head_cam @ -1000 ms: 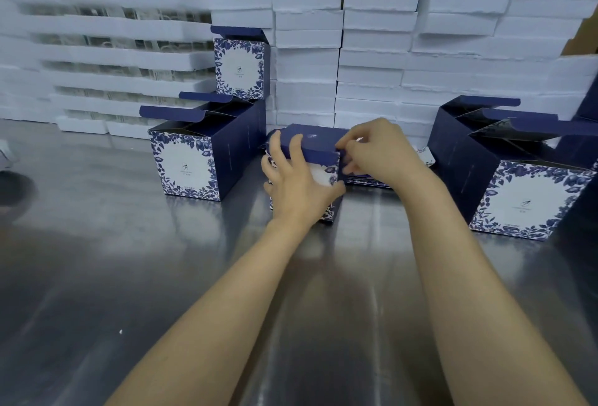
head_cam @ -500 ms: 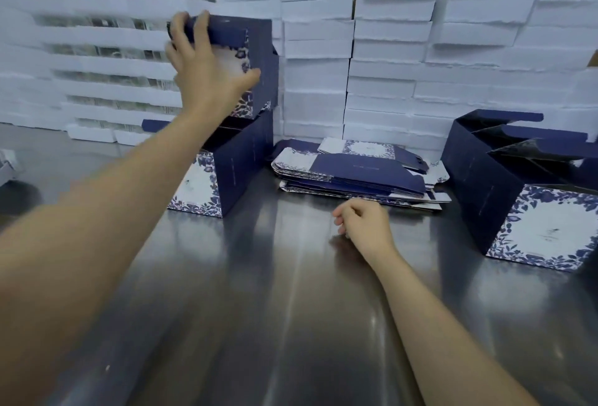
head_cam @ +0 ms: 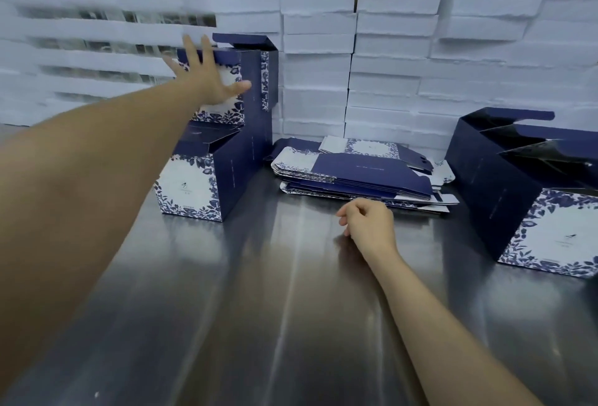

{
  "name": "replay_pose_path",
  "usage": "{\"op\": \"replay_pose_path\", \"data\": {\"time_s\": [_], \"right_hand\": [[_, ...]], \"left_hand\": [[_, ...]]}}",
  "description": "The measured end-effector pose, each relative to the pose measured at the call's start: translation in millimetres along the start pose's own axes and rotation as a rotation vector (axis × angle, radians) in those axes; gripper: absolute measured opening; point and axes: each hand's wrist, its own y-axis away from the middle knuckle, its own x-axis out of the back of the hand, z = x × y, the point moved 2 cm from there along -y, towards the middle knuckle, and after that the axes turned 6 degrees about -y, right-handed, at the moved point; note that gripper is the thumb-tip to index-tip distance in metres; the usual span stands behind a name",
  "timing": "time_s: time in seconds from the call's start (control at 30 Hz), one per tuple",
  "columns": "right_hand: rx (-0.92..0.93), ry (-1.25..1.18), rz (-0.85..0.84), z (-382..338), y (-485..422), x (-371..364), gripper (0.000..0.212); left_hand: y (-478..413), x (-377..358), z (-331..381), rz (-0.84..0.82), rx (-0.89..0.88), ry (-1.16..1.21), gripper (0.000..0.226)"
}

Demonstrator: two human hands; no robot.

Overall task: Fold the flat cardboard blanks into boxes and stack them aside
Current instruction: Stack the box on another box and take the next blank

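Left hand [head_cam: 207,78] at 11 o'clock, arm stretched far out, fingers splayed straight, palm flat against white front of upper box [head_cam: 252,82], gripping nothing. Upper box sits on lower box [head_cam: 194,185]. Right hand [head_cam: 369,221] near centre, loosely curled, holds nothing, rests on steel surface [head_cam: 259,308], just beside pile of flat blanks [head_cam: 365,172] at 12 o'clock; blank count unclear. Third box [head_cam: 517,185] at 3 o'clock, flaps up. Three folded boxes counted. White foam stacks [head_cam: 388,65] behind.

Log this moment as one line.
left hand: open, at stacked box | right hand: loosely curled, empty, on steel table | flat blanks: piled ahead
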Motion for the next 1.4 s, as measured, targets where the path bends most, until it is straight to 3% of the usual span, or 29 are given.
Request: {"op": "replay_pose_path", "data": {"time_s": [0.07,0.17,0.23,0.33,0.47,0.57,0.67,0.83,1.0,1.4], "right_hand": [[-0.004,-0.019,0.017,-3,2,1,0.035],[0.012,-0.024,0.052,-11,10,4,0.036],[0.022,-0.03,0.061,-16,20,5,0.037],[0.049,-0.062,0.045,-18,40,5,0.037],[0.126,-0.024,0.041,-20,61,8,0.032],[0.152,0.038,0.03,-23,65,8,0.027],[0.22,0.384,0.108,-27,57,11,0.026],[0.229,0.54,0.089,-12,16,25,0.049],[0.147,0.827,-0.02,4,-12,27,0.054],[0.274,0.756,0.063,7,-41,27,0.043]], "left_hand": [[25,12,13,0.168,0.002,0.103,0.097],[91,18,55,0.507,-0.17,0.557,0.055],[150,1,85,0.533,-0.239,0.768,0.032],[232,-53,113,0.38,-0.196,0.874,0.014],[262,-92,115,0.113,-0.16,0.788,0.014],[263,-87,107,0.1,-0.218,0.749,0.013],[270,-87,99,0.053,-0.165,0.859,0.015],[282,-94,98,-0.027,-0.029,0.885,0.017],[290,-96,115,-0.167,-0.208,0.815,0.015],[280,-103,117,-0.198,-0.175,0.847,0.017]]}}
